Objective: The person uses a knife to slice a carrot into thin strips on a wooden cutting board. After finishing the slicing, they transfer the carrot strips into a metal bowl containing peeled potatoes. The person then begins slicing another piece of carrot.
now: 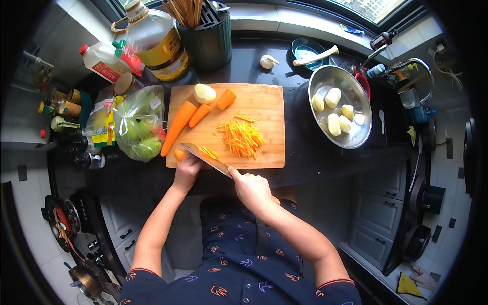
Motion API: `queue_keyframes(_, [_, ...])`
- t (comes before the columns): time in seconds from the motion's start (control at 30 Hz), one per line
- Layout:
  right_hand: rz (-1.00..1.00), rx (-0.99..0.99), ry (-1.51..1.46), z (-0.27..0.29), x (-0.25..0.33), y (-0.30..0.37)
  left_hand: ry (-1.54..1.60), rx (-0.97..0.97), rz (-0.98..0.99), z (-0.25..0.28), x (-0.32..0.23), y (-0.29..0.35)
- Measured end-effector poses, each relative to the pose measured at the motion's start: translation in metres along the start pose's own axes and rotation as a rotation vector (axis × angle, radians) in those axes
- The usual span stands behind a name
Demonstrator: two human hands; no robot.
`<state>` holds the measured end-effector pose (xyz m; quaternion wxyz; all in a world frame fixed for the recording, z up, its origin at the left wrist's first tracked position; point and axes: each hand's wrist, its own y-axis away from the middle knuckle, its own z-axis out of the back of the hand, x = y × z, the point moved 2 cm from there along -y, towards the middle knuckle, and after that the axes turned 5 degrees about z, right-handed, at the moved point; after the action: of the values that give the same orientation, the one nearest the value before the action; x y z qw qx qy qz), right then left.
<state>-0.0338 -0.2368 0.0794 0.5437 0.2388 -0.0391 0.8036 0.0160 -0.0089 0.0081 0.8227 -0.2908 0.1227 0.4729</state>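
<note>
1. Head view, hands: The right hand (252, 189) was wrapped around the handle of a kitchen knife (206, 158), fingers curled tight on it, forefinger stretched along the top. The blade slanted up and to the left over the near left corner of the wooden cutting board (264, 104).
2. The left hand (186, 170) pressed down on a carrot piece (179, 153) at the board's near left edge, fingers bent close together on it, just beside the blade. A few thin orange slices (209, 152) lay against the blade's far side.
3. On the board: a heap of carrot shreds (242, 136) sat near the middle, apart from the knife. A whole carrot (178, 127) lay slanted over the left edge, a shorter carrot section (200, 115) beside it, a carrot chunk (226, 98) and a peeled potato (204, 93) at the far edge.
4. Around the board: a bag of green vegetables (139, 124) lay just left of it. A metal bowl (317, 81) holding peeled potatoes in water stood to the right. A large oil bottle (155, 40), a dark utensil holder (209, 39) and a garlic bulb (267, 62) stood at the back of the dark counter (305, 152).
</note>
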Motion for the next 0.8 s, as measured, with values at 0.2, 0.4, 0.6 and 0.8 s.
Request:
queue_keyframes(0.2, [0.007,0.038,0.031,0.031,-0.001,0.034,0.005,-0.082,0.032,-0.018,-0.024,0.01])
queue_keyframes(0.4, [0.003,0.018,0.05,0.026,-0.001,0.03,-0.034,-0.073,0.018,-0.016,-0.015,0.01])
queue_keyframes(0.6, [-0.004,-0.05,0.061,0.0,0.009,0.003,-0.02,-0.096,-0.018,-0.012,-0.004,0.008])
queue_keyframes(0.8, [0.009,-0.012,0.003,0.011,0.003,-0.009,-0.047,-0.07,-0.012,-0.003,-0.004,-0.001])
